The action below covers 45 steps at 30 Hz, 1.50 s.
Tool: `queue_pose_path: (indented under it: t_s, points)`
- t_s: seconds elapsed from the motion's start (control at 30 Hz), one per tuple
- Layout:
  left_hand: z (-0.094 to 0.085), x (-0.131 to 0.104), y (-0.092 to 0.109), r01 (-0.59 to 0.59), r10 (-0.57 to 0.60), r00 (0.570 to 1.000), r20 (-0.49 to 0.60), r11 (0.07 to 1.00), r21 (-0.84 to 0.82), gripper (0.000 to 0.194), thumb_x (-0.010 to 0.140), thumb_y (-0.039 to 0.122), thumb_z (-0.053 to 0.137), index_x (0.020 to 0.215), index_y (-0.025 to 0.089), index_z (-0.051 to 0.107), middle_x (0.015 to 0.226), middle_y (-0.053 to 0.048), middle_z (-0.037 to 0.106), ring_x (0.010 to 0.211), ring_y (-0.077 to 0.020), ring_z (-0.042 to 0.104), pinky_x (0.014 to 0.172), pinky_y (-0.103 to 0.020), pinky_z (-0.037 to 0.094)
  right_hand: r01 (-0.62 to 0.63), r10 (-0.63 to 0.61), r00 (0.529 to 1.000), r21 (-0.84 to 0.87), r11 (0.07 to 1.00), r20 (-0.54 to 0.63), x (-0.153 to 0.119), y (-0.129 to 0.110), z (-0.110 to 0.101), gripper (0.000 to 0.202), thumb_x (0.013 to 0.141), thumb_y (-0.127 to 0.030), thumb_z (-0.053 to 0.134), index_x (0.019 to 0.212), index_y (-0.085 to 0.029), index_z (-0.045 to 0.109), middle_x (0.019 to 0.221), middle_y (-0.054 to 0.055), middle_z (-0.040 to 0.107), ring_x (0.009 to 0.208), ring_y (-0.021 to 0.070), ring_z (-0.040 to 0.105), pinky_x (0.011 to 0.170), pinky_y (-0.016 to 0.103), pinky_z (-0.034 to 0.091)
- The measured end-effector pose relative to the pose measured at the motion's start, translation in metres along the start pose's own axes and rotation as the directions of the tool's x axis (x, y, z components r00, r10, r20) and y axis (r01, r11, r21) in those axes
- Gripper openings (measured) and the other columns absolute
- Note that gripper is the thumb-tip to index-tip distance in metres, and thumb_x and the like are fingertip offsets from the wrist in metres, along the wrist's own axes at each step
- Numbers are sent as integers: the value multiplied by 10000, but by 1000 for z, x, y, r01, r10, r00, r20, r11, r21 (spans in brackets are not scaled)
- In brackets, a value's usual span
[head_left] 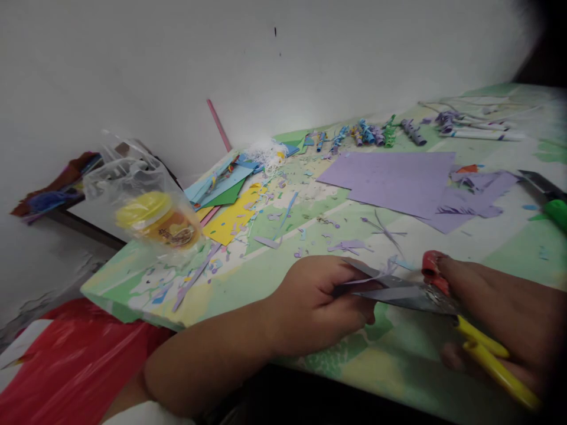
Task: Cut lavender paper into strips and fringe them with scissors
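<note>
Near the table's front edge, my left hand (pixel 328 301) is closed on a strip of purple paper (pixel 372 281), its fingers pinching the strip. My right hand (pixel 500 319) grips scissors (pixel 407 295) with a red and yellow handle. The scissor blades are parted and point left, with their tips beside my left fingers and the paper close to the blades. Behind the hands lie large purple sheets (pixel 394 180) and a cut purple piece (pixel 487 192).
Curled paper rolls (pixel 367 133) line the wall side, with white pens (pixel 481 136) to their right. A bagged yellow-lidded cup (pixel 159 221), coloured sheets (pixel 230 221) and scraps are left. A green-handled cutter (pixel 553 206) is far right.
</note>
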State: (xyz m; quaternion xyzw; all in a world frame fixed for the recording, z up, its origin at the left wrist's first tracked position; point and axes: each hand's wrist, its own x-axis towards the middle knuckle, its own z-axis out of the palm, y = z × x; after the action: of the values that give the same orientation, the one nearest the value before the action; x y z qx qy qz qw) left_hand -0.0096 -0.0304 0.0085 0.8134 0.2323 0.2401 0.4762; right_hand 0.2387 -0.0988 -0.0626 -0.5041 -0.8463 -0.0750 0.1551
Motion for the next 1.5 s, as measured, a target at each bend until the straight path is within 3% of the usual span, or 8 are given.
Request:
queue_pose_path:
  t_s: [0.5,0.77,0.93,1.17,1.37,1.5]
  points:
    - [2,-1,-10,-157,161,987,-23,979,127,210,745,157,469,565,182,575,525,-13,581,842,-173,645,751,-230,485,24,-24,999,-17,1000,-23,3,-3,-1,452,813,-390,400,1239,-288,288,982,109,667,954,354,665,665,436,592]
    - [1,-1,-3,-140,142,990,-3,977,160,213,762,177,456,590,182,580,551,-10,593,655,-127,618,601,-181,461,13,-13,1000,20,1000,-4,5,-2,0,437,824,-396,398,1233,-285,292,1006,123,656,916,335,678,656,426,592]
    - [0,1,-2,-171,171,985,18,969,176,207,753,170,449,591,175,578,562,-11,586,650,-121,607,631,-181,463,29,-29,1000,-11,1000,-7,4,-3,0,427,821,-392,403,1221,-283,307,993,113,662,917,339,676,641,422,590]
    - [-3,1,1,-25,21,998,62,998,65,257,789,224,469,563,174,580,524,10,564,529,-95,550,614,-195,456,37,-39,999,-94,995,-18,2,-1,4,400,822,-393,390,1196,-263,330,940,115,657,852,340,685,620,435,585]
    - [1,1,5,172,-165,985,56,968,-184,124,716,143,503,599,153,542,533,24,537,493,-74,518,510,-175,426,36,-37,999,-54,998,-21,-1,0,3,343,831,-392,378,1152,-276,344,945,123,650,877,345,679,642,447,582]
    - [2,0,4,248,-240,969,65,932,-264,72,704,127,507,645,150,542,525,33,534,487,-68,514,501,-170,429,18,-19,1000,-51,999,-12,0,-1,3,295,832,-380,378,1111,-286,363,921,110,652,826,332,687,593,424,582]
